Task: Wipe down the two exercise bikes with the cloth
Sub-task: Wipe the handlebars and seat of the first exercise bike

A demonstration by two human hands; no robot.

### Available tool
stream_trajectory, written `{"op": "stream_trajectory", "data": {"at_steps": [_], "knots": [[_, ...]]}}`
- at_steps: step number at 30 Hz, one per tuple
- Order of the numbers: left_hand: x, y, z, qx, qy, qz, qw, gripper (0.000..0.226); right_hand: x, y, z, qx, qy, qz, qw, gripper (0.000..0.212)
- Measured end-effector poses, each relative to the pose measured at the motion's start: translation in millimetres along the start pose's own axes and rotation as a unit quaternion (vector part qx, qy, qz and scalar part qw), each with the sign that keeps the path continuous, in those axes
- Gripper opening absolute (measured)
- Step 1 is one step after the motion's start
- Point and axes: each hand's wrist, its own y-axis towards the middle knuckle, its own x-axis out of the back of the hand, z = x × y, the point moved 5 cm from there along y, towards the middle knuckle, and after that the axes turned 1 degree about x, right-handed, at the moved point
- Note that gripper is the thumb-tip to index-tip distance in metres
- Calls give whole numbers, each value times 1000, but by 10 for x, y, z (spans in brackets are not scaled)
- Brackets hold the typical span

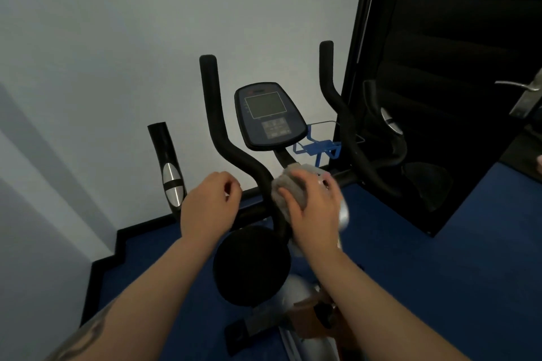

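Note:
An exercise bike stands before me with black curved handlebars and a dark console with a grey screen. My right hand presses a grey cloth against the handlebar junction below the console, fingers wrapped over the cloth. My left hand hovers just left of the handlebar stem with loosely curled fingers, holding nothing. A round black knob or pad sits below the hands. Only this one bike is plainly visible.
A white wall is right behind the bike. A black door frame with dark glass stands at the right, reflecting the handlebar. A blue bottle cage hangs beside the console. A metal door handle shows at far right. The floor is blue.

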Motion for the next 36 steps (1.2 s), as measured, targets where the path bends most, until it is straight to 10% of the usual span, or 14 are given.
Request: {"op": "stream_trajectory", "data": {"at_steps": [15,29,36], "knots": [[-19,-7,-49,-1,79,-30,996,17,-266,389,-108,83,-211,270,936,32],[-9,-11,-28,1,93,-35,995,17,-439,569,-74,108,-206,363,902,32],[-23,-9,-8,-2,93,-39,995,18,75,78,-18,55,-52,108,991,19]]}}
